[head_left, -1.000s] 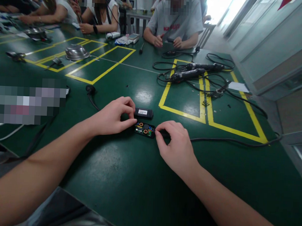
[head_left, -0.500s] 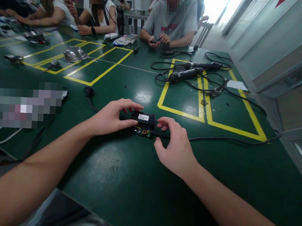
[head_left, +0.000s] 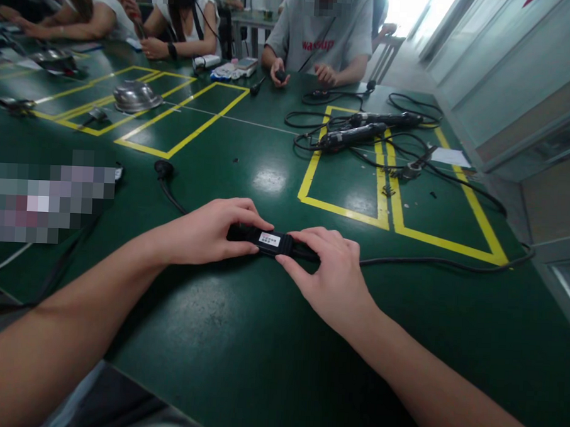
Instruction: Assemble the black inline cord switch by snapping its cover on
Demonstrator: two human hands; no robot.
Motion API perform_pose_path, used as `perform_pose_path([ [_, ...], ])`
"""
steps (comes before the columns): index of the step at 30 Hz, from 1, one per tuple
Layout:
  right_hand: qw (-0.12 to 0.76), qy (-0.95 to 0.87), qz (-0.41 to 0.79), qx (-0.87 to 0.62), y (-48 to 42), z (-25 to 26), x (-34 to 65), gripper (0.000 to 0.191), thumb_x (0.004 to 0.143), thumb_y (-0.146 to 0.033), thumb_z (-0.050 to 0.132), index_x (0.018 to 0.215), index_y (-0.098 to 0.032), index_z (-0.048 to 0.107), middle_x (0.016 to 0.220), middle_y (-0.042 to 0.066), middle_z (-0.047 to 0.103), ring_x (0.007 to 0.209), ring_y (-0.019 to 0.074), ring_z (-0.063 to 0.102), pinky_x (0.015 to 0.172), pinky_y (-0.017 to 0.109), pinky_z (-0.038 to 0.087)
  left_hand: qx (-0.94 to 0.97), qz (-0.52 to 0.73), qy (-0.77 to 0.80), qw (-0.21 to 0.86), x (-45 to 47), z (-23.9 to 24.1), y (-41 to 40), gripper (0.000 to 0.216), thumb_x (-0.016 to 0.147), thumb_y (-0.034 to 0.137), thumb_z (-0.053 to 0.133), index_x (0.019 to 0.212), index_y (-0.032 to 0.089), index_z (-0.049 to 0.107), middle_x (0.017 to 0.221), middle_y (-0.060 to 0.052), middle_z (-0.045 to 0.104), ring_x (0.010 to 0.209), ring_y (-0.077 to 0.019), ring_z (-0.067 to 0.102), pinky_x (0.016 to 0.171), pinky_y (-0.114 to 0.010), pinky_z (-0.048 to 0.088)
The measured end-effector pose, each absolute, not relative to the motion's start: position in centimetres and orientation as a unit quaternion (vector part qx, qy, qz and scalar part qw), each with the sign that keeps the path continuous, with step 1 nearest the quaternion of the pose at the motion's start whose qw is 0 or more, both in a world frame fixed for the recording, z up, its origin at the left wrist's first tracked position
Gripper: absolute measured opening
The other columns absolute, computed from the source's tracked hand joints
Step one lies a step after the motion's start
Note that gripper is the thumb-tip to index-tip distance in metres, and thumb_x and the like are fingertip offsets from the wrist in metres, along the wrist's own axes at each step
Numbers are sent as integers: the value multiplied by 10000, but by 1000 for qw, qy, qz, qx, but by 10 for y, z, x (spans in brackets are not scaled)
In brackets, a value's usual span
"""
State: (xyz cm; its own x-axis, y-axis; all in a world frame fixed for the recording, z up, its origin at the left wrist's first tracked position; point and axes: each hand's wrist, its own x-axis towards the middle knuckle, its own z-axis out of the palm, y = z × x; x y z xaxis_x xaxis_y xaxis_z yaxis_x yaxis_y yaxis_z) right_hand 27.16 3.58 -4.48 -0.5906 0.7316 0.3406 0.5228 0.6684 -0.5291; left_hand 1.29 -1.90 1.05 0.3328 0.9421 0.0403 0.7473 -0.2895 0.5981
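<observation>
A small black plastic case (head_left: 269, 240) with a white label lies on the green table between my hands, its cover down over the circuit board. My left hand (head_left: 213, 232) grips its left end, thumb on the near side and fingers on the far side. At the right end, my right hand (head_left: 332, 263) pinches it the same way. A black cable (head_left: 419, 261) runs from the case under my right hand and off to the right. Past my left hand, a black cord ends in a plug (head_left: 164, 169). The circuit board inside is hidden.
Two black electric screwdrivers (head_left: 352, 136) with coiled cables lie at the back right, near yellow tape rectangles and small screws (head_left: 388, 191). A metal bowl (head_left: 136, 96) stands at the back left. Across the table (head_left: 204, 336) sits a person in a grey shirt (head_left: 315, 45); other people sit further left.
The black cover has come down over the exposed green circuit board. My right hand has closed in on the case's right end, and my left hand has shifted slightly nearer me.
</observation>
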Motion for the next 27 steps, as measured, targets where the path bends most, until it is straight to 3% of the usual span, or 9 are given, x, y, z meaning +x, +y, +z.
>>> perform_pose_path([
  [12,276,-883,151,-348,35,-48,273,217,997,-349,797,1197,-264,796,1146,88,838,1076,334,744,946,494,477,774,170,565,230,21,14,-19,333,971,269,792,1302,242,816,1176,-54,755,1072,-233,741,952,-343,549],
  [21,280,-878,161,-352,34,-45,272,347,984,-394,738,1273,-203,757,1150,116,813,1053,333,728,937,501,482,695,250,575,352,14,12,-16,435,934,459,788,1297,221,752,1109,-46,792,966,-218,731,875,-348,581],
  [27,296,-860,195,-368,33,-46,269,328,966,-393,709,1245,-221,724,1059,100,801,991,317,735,905,485,490,652,292,664,222,12,1,-10,323,954,476,727,1126,207,681,1125,-71,778,933,-228,714,864,-387,574],
])
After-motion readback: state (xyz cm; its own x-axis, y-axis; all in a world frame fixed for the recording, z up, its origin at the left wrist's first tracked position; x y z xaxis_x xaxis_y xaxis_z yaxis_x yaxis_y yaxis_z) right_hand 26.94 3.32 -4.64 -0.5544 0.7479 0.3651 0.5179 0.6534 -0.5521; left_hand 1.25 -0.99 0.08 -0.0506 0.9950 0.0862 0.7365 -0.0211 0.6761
